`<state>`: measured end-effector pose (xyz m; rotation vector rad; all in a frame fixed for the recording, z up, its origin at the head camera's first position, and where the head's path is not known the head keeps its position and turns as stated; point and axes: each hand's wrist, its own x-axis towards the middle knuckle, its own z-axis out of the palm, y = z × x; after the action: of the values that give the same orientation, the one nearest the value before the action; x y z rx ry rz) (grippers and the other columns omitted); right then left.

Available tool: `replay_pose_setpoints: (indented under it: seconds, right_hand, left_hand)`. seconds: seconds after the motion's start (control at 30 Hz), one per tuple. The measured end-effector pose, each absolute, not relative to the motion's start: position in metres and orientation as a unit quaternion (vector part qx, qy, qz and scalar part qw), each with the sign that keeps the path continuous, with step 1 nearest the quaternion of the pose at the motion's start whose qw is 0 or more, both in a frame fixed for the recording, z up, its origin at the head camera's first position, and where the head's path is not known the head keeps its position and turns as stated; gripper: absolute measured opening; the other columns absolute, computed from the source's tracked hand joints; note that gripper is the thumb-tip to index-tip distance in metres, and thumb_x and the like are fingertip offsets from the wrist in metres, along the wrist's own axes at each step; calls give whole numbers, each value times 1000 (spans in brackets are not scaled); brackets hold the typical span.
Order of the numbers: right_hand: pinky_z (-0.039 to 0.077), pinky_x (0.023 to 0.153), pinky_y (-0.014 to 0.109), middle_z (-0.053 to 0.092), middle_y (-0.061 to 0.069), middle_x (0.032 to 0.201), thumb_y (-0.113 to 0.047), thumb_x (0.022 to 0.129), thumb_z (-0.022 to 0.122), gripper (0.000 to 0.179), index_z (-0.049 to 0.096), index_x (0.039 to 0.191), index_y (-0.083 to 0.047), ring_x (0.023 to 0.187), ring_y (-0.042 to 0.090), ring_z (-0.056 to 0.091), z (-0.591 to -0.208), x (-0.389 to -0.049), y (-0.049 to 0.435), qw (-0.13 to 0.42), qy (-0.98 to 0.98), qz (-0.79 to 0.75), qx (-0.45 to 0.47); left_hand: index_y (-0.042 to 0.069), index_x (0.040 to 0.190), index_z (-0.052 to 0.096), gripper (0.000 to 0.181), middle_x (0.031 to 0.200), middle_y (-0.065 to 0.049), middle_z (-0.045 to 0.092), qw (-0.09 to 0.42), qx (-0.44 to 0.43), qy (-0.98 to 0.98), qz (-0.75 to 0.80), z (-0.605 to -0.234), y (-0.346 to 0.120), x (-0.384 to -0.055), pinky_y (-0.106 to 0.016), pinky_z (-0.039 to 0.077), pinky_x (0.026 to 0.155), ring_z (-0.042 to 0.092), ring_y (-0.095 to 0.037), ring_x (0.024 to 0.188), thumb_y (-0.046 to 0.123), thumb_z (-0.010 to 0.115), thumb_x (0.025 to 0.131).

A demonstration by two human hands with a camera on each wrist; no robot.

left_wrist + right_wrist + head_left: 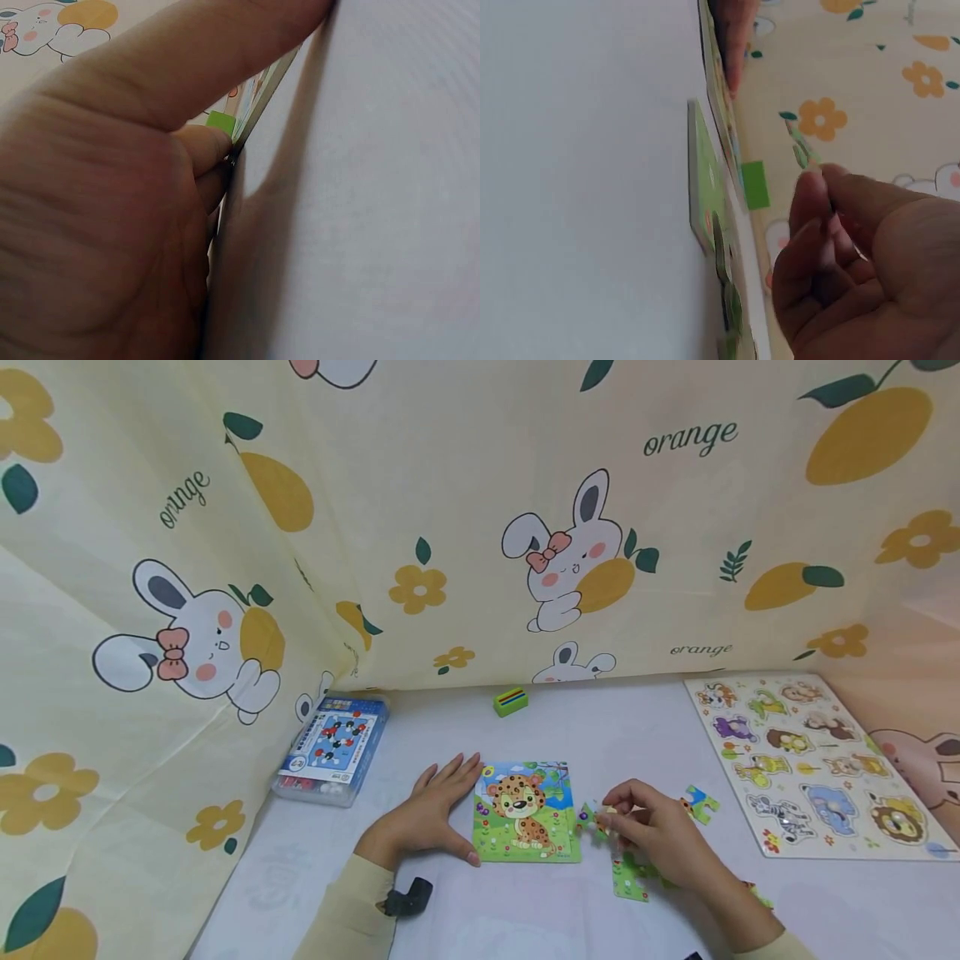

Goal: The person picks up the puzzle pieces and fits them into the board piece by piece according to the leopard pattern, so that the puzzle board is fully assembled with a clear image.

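A square leopard picture board [524, 814] lies on the white table in front of the person. Along its left edge rests the left hand [431, 814], fingers spread and straight, with fingertips and thumb tip right at the board. In the left wrist view the thumb [187, 64] runs close over the tabletop. Just right of the board, the right hand [656, 831] pinches a small jigsaw piece [587, 817] between thumb and fingers. The right wrist view has this piece [801, 142] raised above the table, seen nearly edge-on. Under the right hand lie loose green jigsaw pieces [628, 881], partly hidden.
Another loose jigsaw piece [701, 806] lies beyond the right hand. Farther right is a large animal peg board [813, 768]. A green block with coloured stripes [511, 701] sits at the back, and a plastic-cased kit [332, 750] at the left. Patterned cloth [480, 527] encloses the table.
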<state>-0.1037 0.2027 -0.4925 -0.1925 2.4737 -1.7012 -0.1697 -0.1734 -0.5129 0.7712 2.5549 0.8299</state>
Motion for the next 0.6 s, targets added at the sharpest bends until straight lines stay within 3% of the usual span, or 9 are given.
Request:
replay_pose_setpoints:
  seconds: [0.27,0.6]
  right_hand:
    - [64,68,33,67,11,100,4,102,73,24,68,125,0,80,24,69,-494,-105,184,89,797,-590,-91]
    - [66,71,35,71,11,94,-2,103,75,12,72,114,1,81,28,75,-497,-112,154,102,775,-617,-89]
  left_hand:
    - [16,175,23,145,181,9,8,175,271,901,291,-512,-173,-170,-51,-10,129,-4,-19,165,58,103,62]
    - [15,175,23,145,181,7,9,171,275,901,287,-513,-173,-170,-52,-10,130,-3,-19,165,58,103,62]
